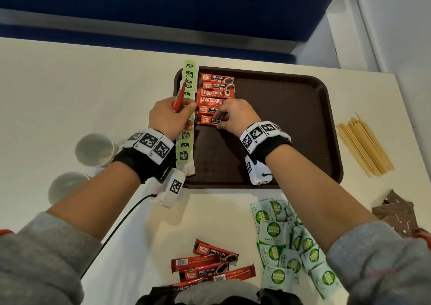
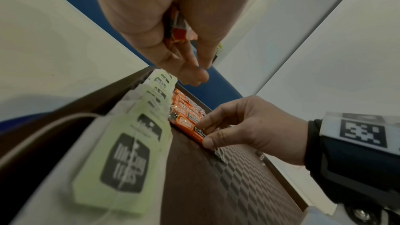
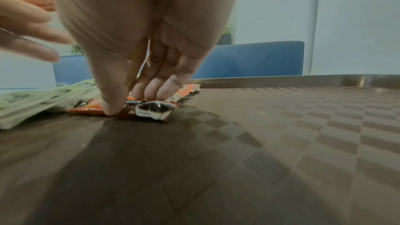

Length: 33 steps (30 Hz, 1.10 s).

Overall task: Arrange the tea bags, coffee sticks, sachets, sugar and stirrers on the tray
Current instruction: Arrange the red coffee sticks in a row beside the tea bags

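The left hand (image 1: 171,118) covers the middle of the column of tea bags (image 1: 187,108) on the tray's (image 1: 279,127) nine o'clock side, so the tags there cannot be counted. It also hides the lower end of the red coffee stick (image 1: 179,99) it holds; in the left wrist view only a red sliver of that stick (image 2: 178,34) shows between palm and fingers. The right hand (image 1: 233,116) hides the right ends of the two nearest sticks in the row (image 1: 215,99). At six o'clock the loose coffee sticks (image 1: 205,265) are partly cut off by dark clothing, their lowest print unreadable. The green sachets (image 1: 286,246) run under the right sleeve (image 1: 382,265), as do the brown packets (image 1: 396,213) at four o'clock.
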Motion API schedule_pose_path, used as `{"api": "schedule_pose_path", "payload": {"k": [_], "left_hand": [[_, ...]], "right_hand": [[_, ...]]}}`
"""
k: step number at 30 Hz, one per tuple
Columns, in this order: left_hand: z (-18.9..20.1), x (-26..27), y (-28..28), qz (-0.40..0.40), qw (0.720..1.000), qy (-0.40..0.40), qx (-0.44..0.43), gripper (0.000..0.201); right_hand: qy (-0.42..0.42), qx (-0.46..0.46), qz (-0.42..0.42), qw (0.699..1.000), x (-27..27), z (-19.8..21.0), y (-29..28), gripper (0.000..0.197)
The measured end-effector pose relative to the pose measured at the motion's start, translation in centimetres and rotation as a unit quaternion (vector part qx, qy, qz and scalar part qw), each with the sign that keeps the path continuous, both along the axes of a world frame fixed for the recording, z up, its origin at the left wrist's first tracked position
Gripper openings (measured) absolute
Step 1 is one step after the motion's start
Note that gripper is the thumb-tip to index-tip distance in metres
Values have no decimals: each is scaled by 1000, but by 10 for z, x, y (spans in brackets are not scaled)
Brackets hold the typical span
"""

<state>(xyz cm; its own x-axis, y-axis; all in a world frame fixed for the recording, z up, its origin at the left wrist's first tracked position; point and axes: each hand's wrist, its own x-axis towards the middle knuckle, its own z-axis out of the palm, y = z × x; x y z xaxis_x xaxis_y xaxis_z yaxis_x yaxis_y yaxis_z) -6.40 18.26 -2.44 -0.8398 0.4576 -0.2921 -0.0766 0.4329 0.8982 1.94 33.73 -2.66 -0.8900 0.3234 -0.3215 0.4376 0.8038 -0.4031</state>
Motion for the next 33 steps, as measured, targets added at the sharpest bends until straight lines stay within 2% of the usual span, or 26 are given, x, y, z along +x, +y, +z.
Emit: {"api": "schedule_pose_path", "payload": {"k": [4, 9, 15, 17, 20, 22, 25, 27, 30, 33], "left_hand": [[0, 1, 1, -4, 1000, -1, -3, 9], [1, 3, 2, -1, 1000, -17, 0, 23], [2, 6, 3, -20, 999, -48, 6, 25], [3, 7, 3, -33, 998, -55, -3, 26], [4, 8, 5, -51, 996, -67, -21, 27], [5, 9, 5, -74, 996, -28, -52, 26], [7, 9, 5, -130, 978, 111, -123, 22], [6, 10, 5, -151, 965, 157, -147, 24], [5, 13, 7, -181, 954, 179, -157, 37], [7, 13, 6, -194, 956, 162, -148, 50]], "right_hand": [[3, 3, 0, 1000, 0, 0, 2, 25], [-2, -2, -1, 1000, -2, -1, 3, 25], [15, 0, 4, 1000, -1, -4, 4, 29], [51, -10, 0, 999, -3, 0, 4, 32], [133, -74, -26, 988, -6, 14, 2, 37], [164, -124, -37, 978, -9, 22, 1, 42], [170, -206, -52, 962, -12, 31, -1, 50], [161, -238, -59, 956, -12, 33, -3, 44], [163, -289, -74, 940, -11, 32, -4, 27], [155, -287, -77, 942, -8, 30, 0, 22]]}}
